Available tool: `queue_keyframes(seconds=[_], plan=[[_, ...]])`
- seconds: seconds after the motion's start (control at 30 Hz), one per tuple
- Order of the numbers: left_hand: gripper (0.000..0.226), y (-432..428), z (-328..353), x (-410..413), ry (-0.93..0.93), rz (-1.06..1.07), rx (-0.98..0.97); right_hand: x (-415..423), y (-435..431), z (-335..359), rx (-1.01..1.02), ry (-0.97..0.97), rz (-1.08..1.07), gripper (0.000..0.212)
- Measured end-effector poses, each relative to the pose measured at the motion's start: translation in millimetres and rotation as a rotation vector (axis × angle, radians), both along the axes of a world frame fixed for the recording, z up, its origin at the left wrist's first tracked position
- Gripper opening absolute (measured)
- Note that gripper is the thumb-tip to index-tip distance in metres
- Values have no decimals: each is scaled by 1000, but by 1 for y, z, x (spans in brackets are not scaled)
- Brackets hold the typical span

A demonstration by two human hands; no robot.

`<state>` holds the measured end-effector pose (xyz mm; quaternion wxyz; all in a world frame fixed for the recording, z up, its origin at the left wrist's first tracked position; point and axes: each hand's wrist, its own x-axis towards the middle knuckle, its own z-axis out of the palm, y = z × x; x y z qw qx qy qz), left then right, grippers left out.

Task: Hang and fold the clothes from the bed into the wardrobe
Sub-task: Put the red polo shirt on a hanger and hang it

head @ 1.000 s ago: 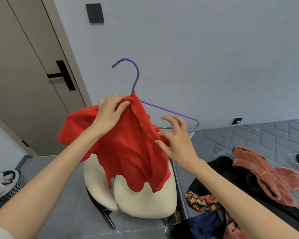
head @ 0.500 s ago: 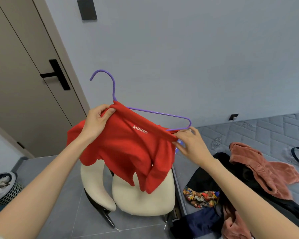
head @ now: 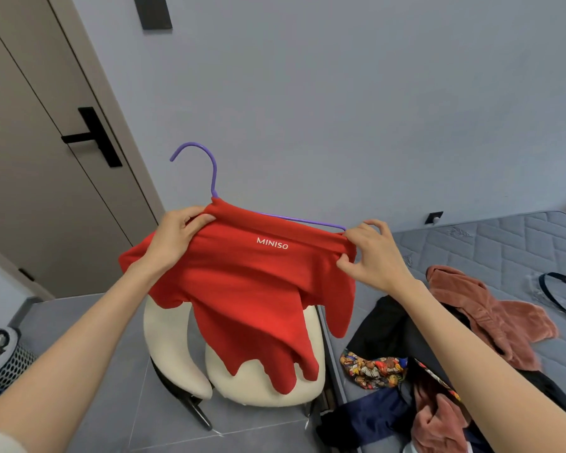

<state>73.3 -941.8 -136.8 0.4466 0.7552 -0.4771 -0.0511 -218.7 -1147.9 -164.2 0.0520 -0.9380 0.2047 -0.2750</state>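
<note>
left hand point(head: 177, 238): grips the red garment's top edge at the hanger's neck.
right hand point(head: 371, 253): pinches the same edge at the hanger's far shoulder.
red garment point(head: 258, 289): stretched between both hands, draped over the purple hanger point(head: 206, 165), hook upright above the left hand.
bed point(head: 504, 250): below the right hand, with a pink garment point(head: 490, 308) and dark clothes point(head: 386, 325).
chair point(head: 265, 380): beneath the hands.
</note>
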Motion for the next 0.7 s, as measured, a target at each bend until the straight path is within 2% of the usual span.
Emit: queue_keyframes(seconds=[0.13,0.2,0.3,0.37,0.47,0.6,0.7], plan=[[17,7,-4,1,-83,-81,194,0,-1,0,-32,13,-4,19],[29,11,-6,2,-125,-93,202,2,1,-2,-24,21,27,17],[28,9,-6,-5,-146,-108,160,11,9,-10,44,6,91,11],[24,4,-3,-10,-167,-123,134,19,15,-15,146,-23,132,13],[19,-6,-1,-21,-299,-170,122,33,30,-13,381,-68,236,23],[15,-21,9,-40,-417,-247,109,50,55,-1,587,-59,333,10],[12,-28,11,-46,-411,-240,72,59,63,14,698,-16,354,30]])
